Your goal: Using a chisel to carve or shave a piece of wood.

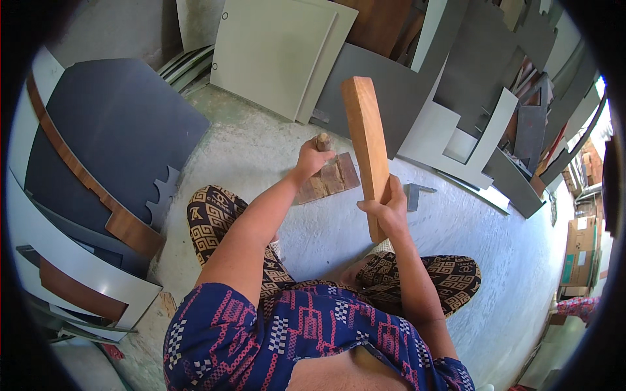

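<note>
My right hand [389,210] is closed round the lower part of a thick, light-brown wooden bar [364,130]. The bar is raised and points away from me, its far end tilted a little to the left. My left hand [313,158] closes on a short round wooden handle [323,141], whose top shows above the fingers. What lies at the handle's lower end is hidden. Just beneath that hand, on the floor, lies a flat brown wooden block [330,178] with a dark line across it. A small grey L-shaped piece [417,195] rests on the floor right of my right hand.
Dark panels and a brown curved strip [85,179] lean at the left. A pale cabinet-like panel [277,52] stands at the back. Grey cut-out boards [456,137] are stacked at the right. My bent legs [437,277] frame the near floor; a cardboard box [579,251] stands far right.
</note>
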`<state>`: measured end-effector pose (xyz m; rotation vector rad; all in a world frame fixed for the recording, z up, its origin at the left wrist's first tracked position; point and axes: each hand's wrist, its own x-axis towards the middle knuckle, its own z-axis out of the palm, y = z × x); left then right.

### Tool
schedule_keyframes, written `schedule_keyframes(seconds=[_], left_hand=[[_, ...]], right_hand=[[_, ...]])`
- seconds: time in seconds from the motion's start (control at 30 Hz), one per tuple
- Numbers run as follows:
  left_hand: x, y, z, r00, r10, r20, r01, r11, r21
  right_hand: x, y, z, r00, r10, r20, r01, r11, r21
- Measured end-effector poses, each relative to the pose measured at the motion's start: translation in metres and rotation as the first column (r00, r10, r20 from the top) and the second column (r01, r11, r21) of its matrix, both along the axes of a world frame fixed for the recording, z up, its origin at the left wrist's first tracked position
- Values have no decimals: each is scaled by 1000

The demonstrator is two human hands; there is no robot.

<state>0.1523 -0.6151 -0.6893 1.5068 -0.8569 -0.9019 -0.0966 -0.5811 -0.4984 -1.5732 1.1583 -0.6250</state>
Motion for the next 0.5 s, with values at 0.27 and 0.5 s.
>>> schedule_keyframes(seconds=[0.27,0.5], left_hand=[[1,4,-10,996,41,84,-41,999,6],[-19,9,5,971,-54,-233,4,977,-211]], right_hand=[[17,18,9,995,61,74,-42,970,-241],[9,5,-3,894,161,-417,-219,971,-94]])
